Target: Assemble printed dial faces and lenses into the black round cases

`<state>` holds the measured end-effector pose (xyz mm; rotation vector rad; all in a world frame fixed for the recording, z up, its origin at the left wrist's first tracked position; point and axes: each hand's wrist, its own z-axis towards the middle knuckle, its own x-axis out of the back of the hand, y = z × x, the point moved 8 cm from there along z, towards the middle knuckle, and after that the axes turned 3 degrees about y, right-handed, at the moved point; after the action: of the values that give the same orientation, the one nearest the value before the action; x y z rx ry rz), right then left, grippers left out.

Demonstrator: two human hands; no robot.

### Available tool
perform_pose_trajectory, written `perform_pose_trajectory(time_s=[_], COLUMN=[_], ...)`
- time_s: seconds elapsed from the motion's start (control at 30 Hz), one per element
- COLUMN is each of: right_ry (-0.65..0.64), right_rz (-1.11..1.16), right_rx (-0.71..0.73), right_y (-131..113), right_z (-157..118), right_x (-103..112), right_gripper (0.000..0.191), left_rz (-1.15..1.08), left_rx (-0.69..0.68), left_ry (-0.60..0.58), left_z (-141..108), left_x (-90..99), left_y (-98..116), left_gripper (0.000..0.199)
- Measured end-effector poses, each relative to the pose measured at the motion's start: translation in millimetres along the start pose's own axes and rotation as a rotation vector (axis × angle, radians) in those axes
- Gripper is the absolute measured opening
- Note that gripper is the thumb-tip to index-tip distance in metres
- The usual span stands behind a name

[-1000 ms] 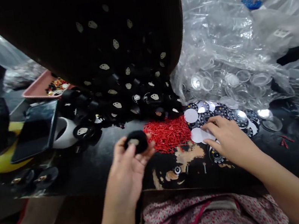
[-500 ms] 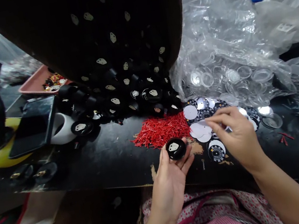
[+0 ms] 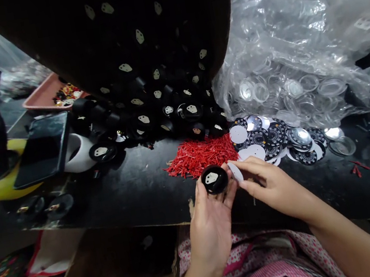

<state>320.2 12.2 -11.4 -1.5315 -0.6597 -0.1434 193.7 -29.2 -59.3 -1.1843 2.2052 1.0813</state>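
Between the fingers of my left hand (image 3: 211, 228) is a round black gauge housing (image 3: 215, 184), its face up, with a pale holed plate inside. Just right of it, my right hand (image 3: 266, 181) pinches a thin white disc (image 3: 235, 172), tilted on edge beside the housing's rim; whether the two touch I cannot tell. Beyond my hands lies a heap of small red pointers (image 3: 202, 157). Black-and-white printed dials (image 3: 272, 138) and white-backed discs spread to the right of that heap.
A large dark container (image 3: 110, 32) spills more black housings onto the black table (image 3: 136, 184). Clear plastic bags (image 3: 271, 15) with clear round covers (image 3: 296, 91) stand back right. At left are a phone-like black slab (image 3: 43, 150), a white ring (image 3: 80, 152) and a pink tray (image 3: 45, 96).
My right hand has come left from the dial pile to the housing, now with a white disc held on edge. My left hand stays in nearly the same place with the housing.
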Motion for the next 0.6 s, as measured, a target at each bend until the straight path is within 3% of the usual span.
perform_pose_trajectory(time_s=[0.17,0.3,0.4,0.6], right_ry=[0.011,0.113,0.187,0.234], right_rz=[-0.001,0.024,0.018,0.132], right_rx=[0.001,-0.105,-0.082,-0.120], right_y=[-2,7,4,-7], right_z=[0,2,1,-1], right_x=[-8,1,12,14], right_gripper=[0.050,0.029,0.010,0.011], left_rz=[0.020,0.020,0.039,0.186], left_rx=[-0.018,0.012,0.027,-0.029], left_ry=[-0.027,-0.034,-0.019,-0.055], left_z=[-1,0,1,-2], left_x=[-1.7,0.5,4.7,2.1], left_y=[1,-2,-5,-7], left_gripper=[0.036,0.036,0.038,0.036])
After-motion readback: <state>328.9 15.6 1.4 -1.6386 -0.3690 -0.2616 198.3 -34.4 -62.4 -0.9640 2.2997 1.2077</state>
